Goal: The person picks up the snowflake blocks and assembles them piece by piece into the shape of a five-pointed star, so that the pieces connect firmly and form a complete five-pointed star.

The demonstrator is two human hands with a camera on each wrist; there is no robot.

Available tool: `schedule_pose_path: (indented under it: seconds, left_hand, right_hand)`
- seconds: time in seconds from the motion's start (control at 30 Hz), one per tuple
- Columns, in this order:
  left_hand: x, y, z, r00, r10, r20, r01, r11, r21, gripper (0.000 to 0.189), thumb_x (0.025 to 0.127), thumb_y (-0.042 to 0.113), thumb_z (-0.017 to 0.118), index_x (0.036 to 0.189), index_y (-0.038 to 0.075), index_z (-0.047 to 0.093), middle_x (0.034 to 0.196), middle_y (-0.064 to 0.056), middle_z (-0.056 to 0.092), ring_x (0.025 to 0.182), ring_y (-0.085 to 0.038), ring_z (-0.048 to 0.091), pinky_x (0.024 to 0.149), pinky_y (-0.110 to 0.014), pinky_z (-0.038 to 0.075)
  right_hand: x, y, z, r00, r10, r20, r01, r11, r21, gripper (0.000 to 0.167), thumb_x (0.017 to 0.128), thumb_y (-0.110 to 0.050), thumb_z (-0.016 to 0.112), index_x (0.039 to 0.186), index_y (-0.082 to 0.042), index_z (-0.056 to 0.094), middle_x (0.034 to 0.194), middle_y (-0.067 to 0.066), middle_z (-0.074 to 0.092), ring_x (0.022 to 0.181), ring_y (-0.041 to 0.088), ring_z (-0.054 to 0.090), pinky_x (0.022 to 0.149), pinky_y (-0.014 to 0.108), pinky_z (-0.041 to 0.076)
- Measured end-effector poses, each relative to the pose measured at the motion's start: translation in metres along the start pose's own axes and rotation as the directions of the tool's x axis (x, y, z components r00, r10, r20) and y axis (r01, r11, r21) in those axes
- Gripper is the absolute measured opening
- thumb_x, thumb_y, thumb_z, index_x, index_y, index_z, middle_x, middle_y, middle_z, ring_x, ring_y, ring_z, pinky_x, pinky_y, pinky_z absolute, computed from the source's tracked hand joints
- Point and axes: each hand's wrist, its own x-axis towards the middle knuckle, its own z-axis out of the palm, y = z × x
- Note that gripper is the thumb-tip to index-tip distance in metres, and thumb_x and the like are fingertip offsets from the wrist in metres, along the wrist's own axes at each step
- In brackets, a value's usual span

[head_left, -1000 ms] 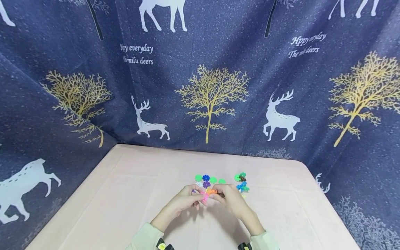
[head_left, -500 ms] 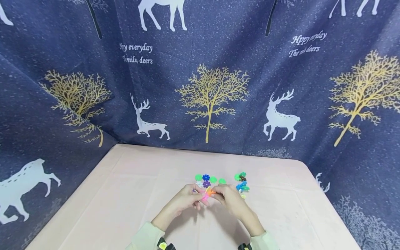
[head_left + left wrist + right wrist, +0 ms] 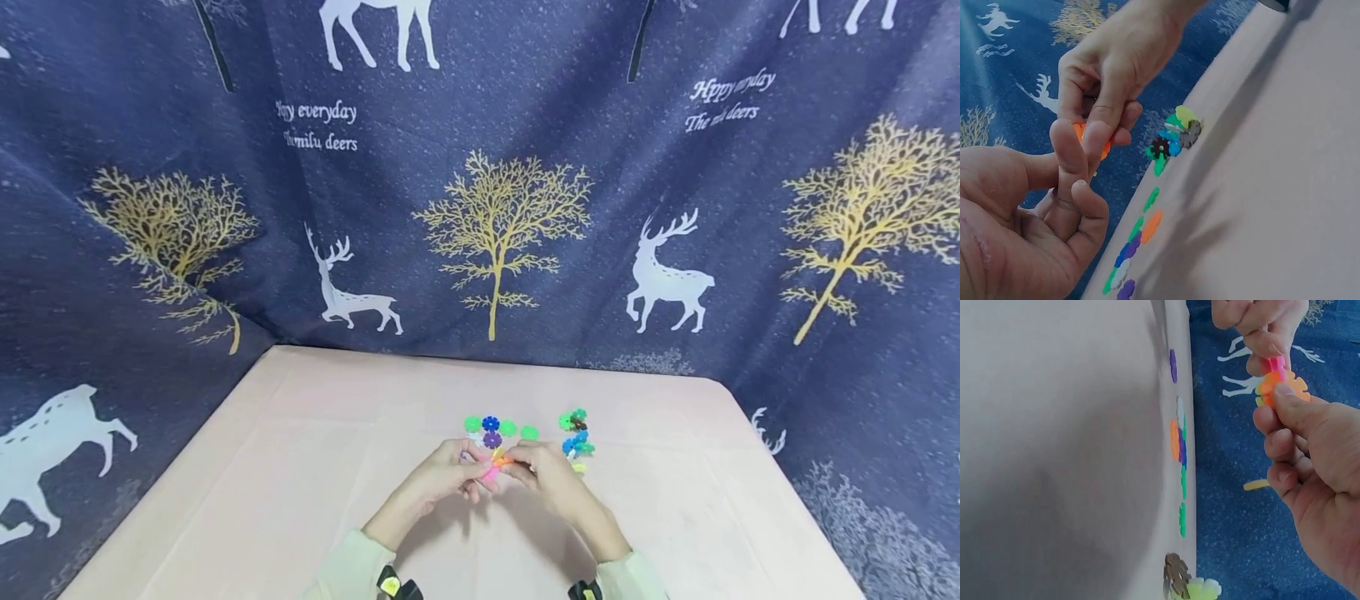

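My left hand (image 3: 444,473) pinches a pink snowflake disc (image 3: 1277,363) between thumb and fingers. Facing it, my right hand (image 3: 553,477) grips an orange snowflake disc (image 3: 1298,384), its thumb flat on the front face in the right wrist view. The pink and orange discs touch; how deep their slots sit in each other cannot be made out. A yellow piece (image 3: 498,452) shows just behind them. Both hands are held above the table, close together. In the left wrist view, fingers hide the pink disc and most of the orange one.
Beyond the hands, loose discs lie on the pale pink tablecloth (image 3: 300,467): green (image 3: 529,433), blue (image 3: 491,423), purple (image 3: 491,439) and orange (image 3: 1152,226). To their right is a mixed cluster with a brown disc (image 3: 1176,570). A dark blue deer-print curtain (image 3: 450,108) hangs behind.
The hands keep nearly the same place, while the right fingers have shifted slightly on the orange disc. A dark patch at those fingers no longer shows. The head view has tilted a little.
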Motion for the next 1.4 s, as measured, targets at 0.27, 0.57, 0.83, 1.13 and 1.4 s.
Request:
schedule_pose_path:
  seconds: [0.27,0.57,0.83,1.13,1.4]
  left_hand:
    - [0.001,0.002,0.001,0.997,0.07,0.018,-0.071,0.987,0.144,0.023,0.101,0.016,0.059,0.109,-0.005,0.056,0.084,-0.024,0.073,0.052,-0.009,0.06,0.059,-0.024,0.051]
    - [0.001,0.003,-0.008,0.997,0.077,-0.021,-0.071,0.979,0.192,0.026,0.1,0.013,0.06,0.113,-0.009,0.058,0.08,-0.015,0.073,0.054,-0.012,0.061,0.059,-0.024,0.051]
    - [-0.001,0.005,-0.021,0.989,0.099,-0.107,-0.064,0.955,0.288,0.018,0.096,0.011,0.065,0.105,-0.004,0.061,0.075,-0.008,0.072,0.056,-0.016,0.061,0.054,-0.024,0.048]
    - [0.001,-0.001,-0.031,0.967,0.171,-0.191,-0.032,0.818,0.574,0.018,0.091,0.015,0.069,0.105,0.005,0.063,0.084,-0.003,0.07,0.06,-0.023,0.064,0.047,-0.027,0.048]
    - [0.009,-0.012,-0.037,0.934,0.212,-0.286,0.09,0.638,0.765,0.033,0.08,0.017,0.077,0.11,0.011,0.067,0.096,-0.004,0.063,0.087,-0.021,0.06,0.076,-0.041,0.05]
  right_hand:
    - [-0.005,0.008,-0.013,1.0,0.002,0.012,-0.002,1.0,-0.001,0.005,0.09,-0.008,0.071,0.093,-0.011,0.074,0.087,-0.001,0.073,0.075,0.003,0.063,0.069,0.02,0.055]
    - [-0.013,0.017,-0.033,0.995,0.096,-0.03,-0.099,0.99,-0.103,0.003,0.092,-0.017,0.071,0.093,-0.017,0.075,0.081,-0.009,0.068,0.064,-0.002,0.05,0.058,0.021,0.048]
    - [-0.025,0.02,-0.046,0.96,0.249,-0.128,-0.272,0.938,-0.213,0.005,0.091,-0.022,0.074,0.095,-0.019,0.076,0.084,-0.01,0.065,0.063,0.001,0.048,0.061,0.026,0.048]
    - [-0.039,0.029,-0.057,0.922,0.328,-0.208,-0.379,0.874,-0.304,0.02,0.086,-0.015,0.078,0.103,-0.007,0.075,0.092,0.007,0.07,0.077,0.023,0.065,0.071,0.043,0.055]
    - [-0.058,0.04,-0.073,0.878,0.446,-0.176,-0.479,0.829,-0.29,0.017,0.089,-0.014,0.075,0.103,-0.007,0.074,0.092,0.005,0.069,0.074,0.017,0.06,0.066,0.037,0.052]
